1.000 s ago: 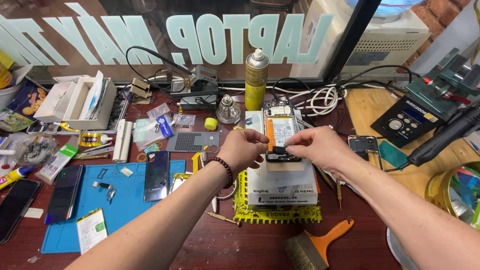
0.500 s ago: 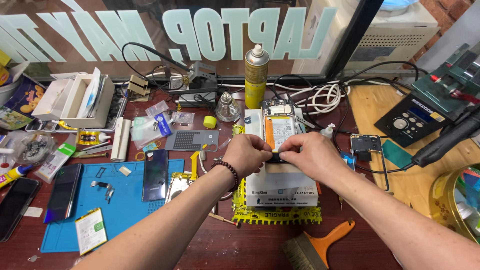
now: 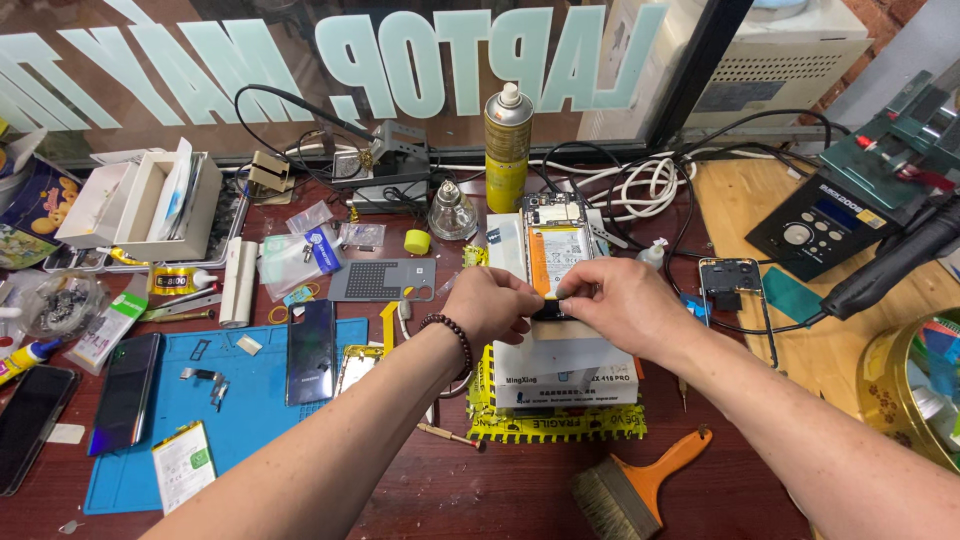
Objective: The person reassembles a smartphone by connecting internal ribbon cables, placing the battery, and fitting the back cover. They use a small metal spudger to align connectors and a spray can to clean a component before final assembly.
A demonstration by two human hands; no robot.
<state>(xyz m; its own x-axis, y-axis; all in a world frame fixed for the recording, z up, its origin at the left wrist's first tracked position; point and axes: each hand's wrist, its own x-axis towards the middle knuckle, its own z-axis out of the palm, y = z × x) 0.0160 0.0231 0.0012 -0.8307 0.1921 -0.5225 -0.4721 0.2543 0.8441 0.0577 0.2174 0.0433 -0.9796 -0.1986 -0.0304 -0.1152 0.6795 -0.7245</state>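
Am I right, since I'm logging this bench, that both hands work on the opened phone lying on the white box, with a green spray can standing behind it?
Not quite: the spray can is yellow, not green, as the head view shows. The rest holds: the left hand and right hand both work on the opened phone lying on the white box, the can behind it.

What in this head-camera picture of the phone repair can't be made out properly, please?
- Lower end of the opened phone: covered by the left hand and right hand.
- What the fingertips pinch there: too small and hidden by the fingers.
- White box under the phone: its top is hidden by both hands.
- Round tin: cut off by the right edge.
- Dark phone: cut off by the left edge.
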